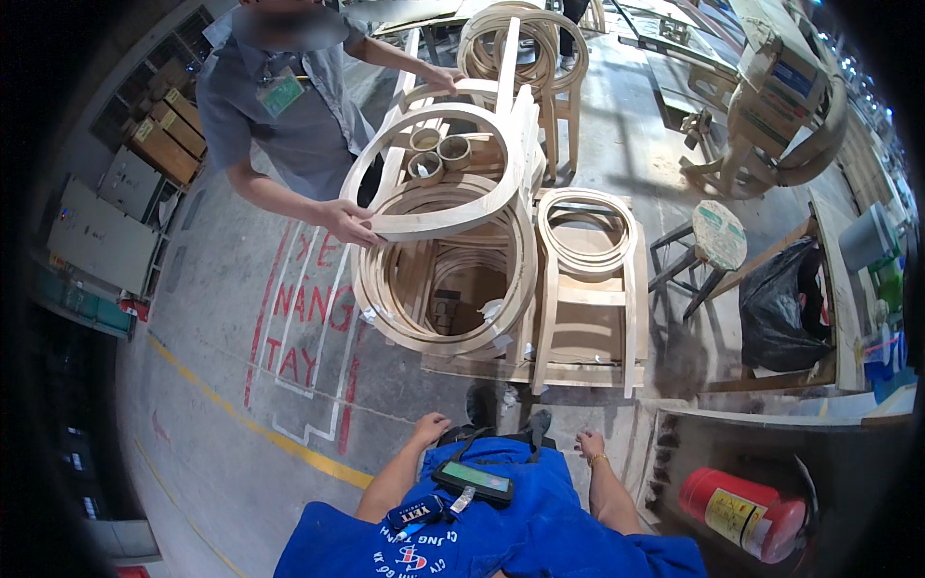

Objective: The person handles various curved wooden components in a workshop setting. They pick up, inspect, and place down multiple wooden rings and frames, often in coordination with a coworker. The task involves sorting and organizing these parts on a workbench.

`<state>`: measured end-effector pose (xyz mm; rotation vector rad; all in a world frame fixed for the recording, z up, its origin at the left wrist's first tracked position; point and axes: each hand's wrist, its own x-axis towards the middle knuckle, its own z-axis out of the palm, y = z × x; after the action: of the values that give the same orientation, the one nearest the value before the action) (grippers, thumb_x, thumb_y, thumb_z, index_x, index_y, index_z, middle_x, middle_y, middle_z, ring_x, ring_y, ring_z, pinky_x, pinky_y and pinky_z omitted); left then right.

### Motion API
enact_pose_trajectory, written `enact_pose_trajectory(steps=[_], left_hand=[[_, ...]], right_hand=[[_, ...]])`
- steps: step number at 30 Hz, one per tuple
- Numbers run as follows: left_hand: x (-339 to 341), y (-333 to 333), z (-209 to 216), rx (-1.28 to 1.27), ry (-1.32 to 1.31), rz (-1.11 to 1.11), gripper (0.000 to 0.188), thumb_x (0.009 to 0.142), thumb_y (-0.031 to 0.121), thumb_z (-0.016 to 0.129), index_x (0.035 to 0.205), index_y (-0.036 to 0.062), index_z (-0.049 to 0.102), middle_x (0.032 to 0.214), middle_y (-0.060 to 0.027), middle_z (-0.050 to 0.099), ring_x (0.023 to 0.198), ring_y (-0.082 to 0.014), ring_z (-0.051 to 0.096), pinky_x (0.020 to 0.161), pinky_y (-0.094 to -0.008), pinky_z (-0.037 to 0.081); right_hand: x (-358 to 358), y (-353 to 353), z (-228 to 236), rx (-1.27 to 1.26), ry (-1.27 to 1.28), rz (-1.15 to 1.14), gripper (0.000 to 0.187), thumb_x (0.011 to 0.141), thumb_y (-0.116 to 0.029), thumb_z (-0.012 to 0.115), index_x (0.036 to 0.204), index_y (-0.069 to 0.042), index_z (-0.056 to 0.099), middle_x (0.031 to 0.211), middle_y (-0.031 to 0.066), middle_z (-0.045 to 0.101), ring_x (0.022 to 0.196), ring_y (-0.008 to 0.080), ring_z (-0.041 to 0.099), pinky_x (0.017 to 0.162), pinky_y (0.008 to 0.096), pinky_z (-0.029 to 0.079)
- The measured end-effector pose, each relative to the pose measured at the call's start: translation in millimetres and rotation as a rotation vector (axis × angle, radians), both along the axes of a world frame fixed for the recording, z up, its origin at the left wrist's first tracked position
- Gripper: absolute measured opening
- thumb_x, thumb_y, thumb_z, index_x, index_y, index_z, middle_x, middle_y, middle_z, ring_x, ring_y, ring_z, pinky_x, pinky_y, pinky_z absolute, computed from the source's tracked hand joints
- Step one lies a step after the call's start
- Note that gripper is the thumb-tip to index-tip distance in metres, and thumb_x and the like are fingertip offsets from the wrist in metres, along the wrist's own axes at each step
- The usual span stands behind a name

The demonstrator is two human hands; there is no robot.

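Both of my hands hang low by my waist, away from the wooden parts. My left hand is empty, its fingers loose and slightly bent. On the other side my right hand also holds nothing, fingers a little apart. Ahead of me stands a stack of large wooden rings. Above it a co-worker grips a wooden frame with an oval ring in both hands. To the right, a smaller wooden frame leans with several round rings at its top.
Rolls of tape lie among the wooden parts. A stool and a black plastic bag are on the right. A red fire extinguisher is near my right side. More wooden rings stand farther back. Cabinets line the left.
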<state>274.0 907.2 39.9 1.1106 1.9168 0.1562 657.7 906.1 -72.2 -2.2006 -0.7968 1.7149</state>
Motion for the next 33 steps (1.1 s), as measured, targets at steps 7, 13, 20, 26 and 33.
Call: enact_pose_trajectory(steps=[7, 13, 20, 26, 33], left_hand=[[-9, -4, -1, -0.018, -0.040, -0.018, 0.038, 0.074, 0.033, 0.059, 0.099, 0.0044, 0.062, 0.096, -0.0161, 0.062, 0.092, -0.0273, 0.059, 0.080, -0.0347, 0.045], [-7, 2, -1, -0.036, -0.060, 0.009, 0.039, 0.074, 0.035, 0.059, 0.101, 0.0061, 0.062, 0.097, -0.0144, 0.062, 0.092, -0.0267, 0.059, 0.081, -0.0343, 0.045], [-6, -6, 3, -0.053, -0.082, 0.073, 0.039, 0.074, 0.036, 0.060, 0.100, 0.0080, 0.062, 0.097, -0.0137, 0.062, 0.092, -0.0271, 0.059, 0.081, -0.0346, 0.045], [-12, -16, 14, -0.064, 0.005, 0.046, 0.039, 0.073, 0.038, 0.060, 0.099, 0.0091, 0.063, 0.098, -0.0144, 0.062, 0.095, -0.0283, 0.058, 0.082, -0.0357, 0.044], [-5, -17, 12, -0.075, -0.055, 0.089, 0.039, 0.073, 0.038, 0.060, 0.098, 0.0085, 0.064, 0.098, -0.0141, 0.062, 0.094, -0.0286, 0.058, 0.083, -0.0354, 0.044]], right_hand=[[0, -11, 0, -0.011, 0.015, -0.069, 0.026, 0.075, -0.018, 0.054, 0.098, -0.006, 0.058, 0.084, 0.0069, 0.062, 0.066, 0.0206, 0.063, 0.052, 0.0355, 0.048], [-16, 7, 4, 0.039, 0.063, -0.063, 0.029, 0.074, -0.016, 0.053, 0.101, -0.006, 0.058, 0.080, 0.0052, 0.061, 0.063, 0.0193, 0.063, 0.050, 0.0326, 0.046], [-30, 29, 5, 0.080, 0.052, 0.000, 0.032, 0.074, -0.016, 0.054, 0.102, -0.003, 0.056, 0.081, 0.0066, 0.062, 0.062, 0.0177, 0.063, 0.044, 0.0280, 0.045], [-31, 35, 6, 0.070, 0.073, 0.049, 0.031, 0.074, -0.017, 0.054, 0.101, -0.003, 0.056, 0.082, 0.0074, 0.062, 0.061, 0.0177, 0.063, 0.043, 0.0291, 0.045], [-21, 28, 2, 0.088, 0.067, 0.034, 0.031, 0.074, -0.018, 0.054, 0.102, -0.003, 0.056, 0.081, 0.0074, 0.062, 0.061, 0.0182, 0.063, 0.042, 0.0300, 0.046]])
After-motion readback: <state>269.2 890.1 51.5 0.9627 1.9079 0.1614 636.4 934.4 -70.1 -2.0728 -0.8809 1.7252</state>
